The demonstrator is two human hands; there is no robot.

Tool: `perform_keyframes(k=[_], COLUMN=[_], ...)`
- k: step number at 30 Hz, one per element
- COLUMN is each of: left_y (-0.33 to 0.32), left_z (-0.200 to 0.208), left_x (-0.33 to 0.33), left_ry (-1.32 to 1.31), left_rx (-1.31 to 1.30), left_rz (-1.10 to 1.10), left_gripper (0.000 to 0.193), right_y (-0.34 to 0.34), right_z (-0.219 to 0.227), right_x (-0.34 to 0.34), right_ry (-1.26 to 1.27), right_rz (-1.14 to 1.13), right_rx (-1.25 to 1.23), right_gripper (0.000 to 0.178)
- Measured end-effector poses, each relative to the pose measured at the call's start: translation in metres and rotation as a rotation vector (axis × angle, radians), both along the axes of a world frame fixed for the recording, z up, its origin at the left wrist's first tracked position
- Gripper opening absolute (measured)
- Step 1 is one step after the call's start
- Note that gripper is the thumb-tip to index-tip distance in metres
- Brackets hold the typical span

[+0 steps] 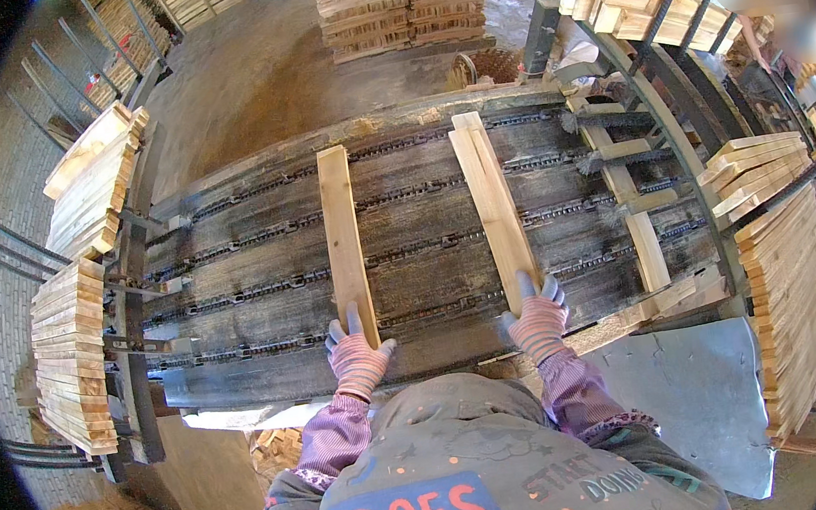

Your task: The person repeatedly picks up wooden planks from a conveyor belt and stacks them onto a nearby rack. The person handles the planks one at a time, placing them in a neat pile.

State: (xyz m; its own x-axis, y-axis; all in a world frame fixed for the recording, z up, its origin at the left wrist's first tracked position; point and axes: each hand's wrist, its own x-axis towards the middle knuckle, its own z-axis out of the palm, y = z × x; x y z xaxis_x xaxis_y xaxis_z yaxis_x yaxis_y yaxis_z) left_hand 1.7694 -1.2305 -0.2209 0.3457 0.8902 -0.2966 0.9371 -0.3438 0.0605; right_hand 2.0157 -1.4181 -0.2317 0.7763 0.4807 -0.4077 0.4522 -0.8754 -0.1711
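Both my hands wear striped gloves. The near end of a pale wooden board is in my left hand, fingers along its left side and thumb at its right. My right hand grips the near end of another wooden board, which has a long line down it; I cannot tell whether it is two pieces side by side. The two boards lie apart, lengthwise away from me, across the dark chain conveyor. Its chains run left to right beneath them.
Stacked boards stand on the left and right. A short board lies at the conveyor's right end, near a metal frame. A metal sheet is at lower right. Beyond stands a lumber pile; a person is at far right.
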Motion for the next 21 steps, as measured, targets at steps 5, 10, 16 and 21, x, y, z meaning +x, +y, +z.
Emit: perform_keyframes(k=[5,10,16,21], left_y=[0.037,0.049,0.004,-0.034], left_z=[0.002,0.026,0.088,0.095], left_x=[-0.039,-0.068,-0.019,0.018], left_ry=[-0.119,-1.212,-1.606,-1.441], left_rx=[-0.061,-0.673,-0.821,-1.028], left_rz=[0.106,0.370,0.308,0.230], left_gripper=[0.116,0.093,0.085,0.091], right_y=[0.001,-0.009,0.004,0.004], right_z=[0.009,0.005,0.037,0.039], right_x=[-0.003,-0.003,-0.012,-0.043], right_ry=[0.145,0.404,1.777,1.656], right_rz=[-0.017,0.038,-0.353,-0.247], right_rx=[-0.007,0.494,1.331,1.313], right_gripper=[0.107,0.109,0.085,0.089])
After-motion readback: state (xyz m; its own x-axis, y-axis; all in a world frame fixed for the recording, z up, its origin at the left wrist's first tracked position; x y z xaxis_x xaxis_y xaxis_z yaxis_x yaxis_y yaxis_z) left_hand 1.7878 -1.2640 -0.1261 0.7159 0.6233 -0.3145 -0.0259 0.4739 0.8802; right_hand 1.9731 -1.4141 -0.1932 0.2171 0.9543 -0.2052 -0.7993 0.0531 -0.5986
